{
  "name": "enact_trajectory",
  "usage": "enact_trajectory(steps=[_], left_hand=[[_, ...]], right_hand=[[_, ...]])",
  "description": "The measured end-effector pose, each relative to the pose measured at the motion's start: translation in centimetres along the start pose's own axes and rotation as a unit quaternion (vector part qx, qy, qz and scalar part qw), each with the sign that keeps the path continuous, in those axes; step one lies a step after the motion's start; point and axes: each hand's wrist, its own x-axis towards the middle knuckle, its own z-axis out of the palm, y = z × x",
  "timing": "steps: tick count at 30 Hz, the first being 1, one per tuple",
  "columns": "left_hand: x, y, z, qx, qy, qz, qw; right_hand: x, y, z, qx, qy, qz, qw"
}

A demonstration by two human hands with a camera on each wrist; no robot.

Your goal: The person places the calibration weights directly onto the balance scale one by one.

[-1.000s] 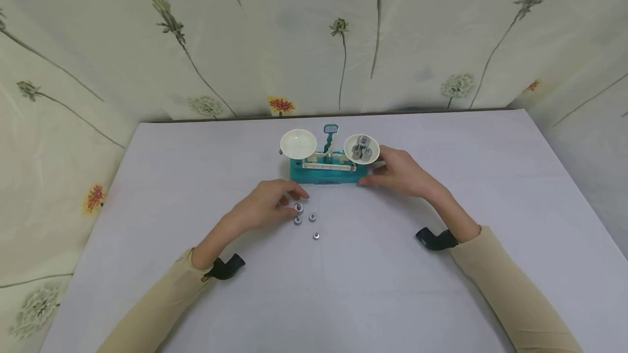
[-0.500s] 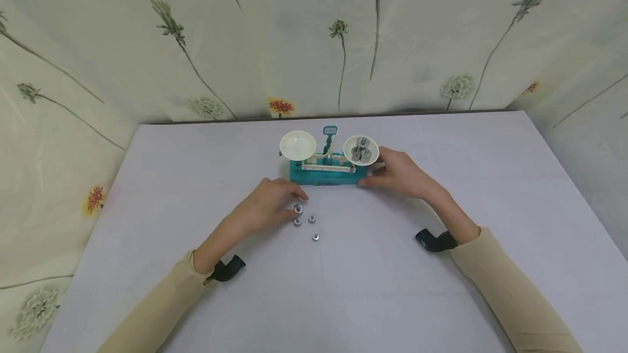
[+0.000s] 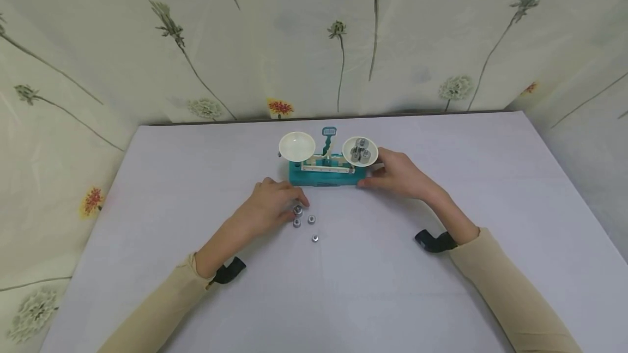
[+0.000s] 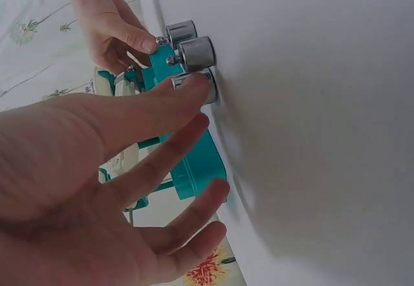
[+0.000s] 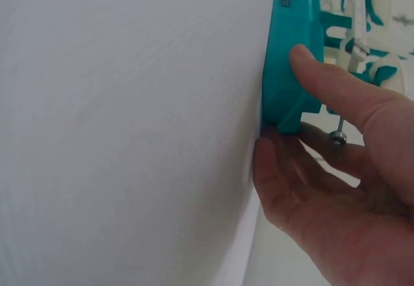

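A teal balance scale [image 3: 327,177] stands at the back of the table, its left pan [image 3: 297,147] bare. Several metal weights [image 3: 361,152] sit in its right pan [image 3: 346,150]. My right hand [image 3: 404,174] grips the right end of the base, with the thumb on the front face of the teal base [image 5: 284,59] in the right wrist view. My left hand [image 3: 267,205] is by a metal weight [image 3: 297,210] in front of the scale; in the left wrist view its thumb [image 4: 191,92] overlaps a weight, fingers spread and slightly bent, not closed round it.
Other small weights stand close by on the white table [image 3: 373,287]: one [image 3: 296,223] just below, one [image 3: 311,219] to the right and a smaller one [image 3: 315,238] nearer the front. Behind the table's back edge hangs a flower-patterned cloth [image 3: 284,59].
My left hand has shifted slightly, its index finger bending down closer to the weight beside the thumb. My right hand keeps its place on the base. The weights stay where they were.
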Motion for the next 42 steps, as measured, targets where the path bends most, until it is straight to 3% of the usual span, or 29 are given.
enact_trajectory(steps=[8, 30, 42], left_hand=[[0.0, 0.1, 0.5, 0.012, 0.007, -0.010, 0.9998], [-0.2, -0.3, 1.1, 0.049, 0.080, 0.056, 0.9940], [-0.1, -0.1, 1.0, 0.045, 0.078, 0.047, 0.9948]], right_hand=[[0.0, 0.0, 0.0, -0.001, 0.001, -0.005, 1.0000], [-0.1, -0.3, -0.2, 0.004, -0.006, -0.001, 1.0000], [-0.1, -0.4, -0.4, 0.000, -0.008, -0.002, 1.0000]])
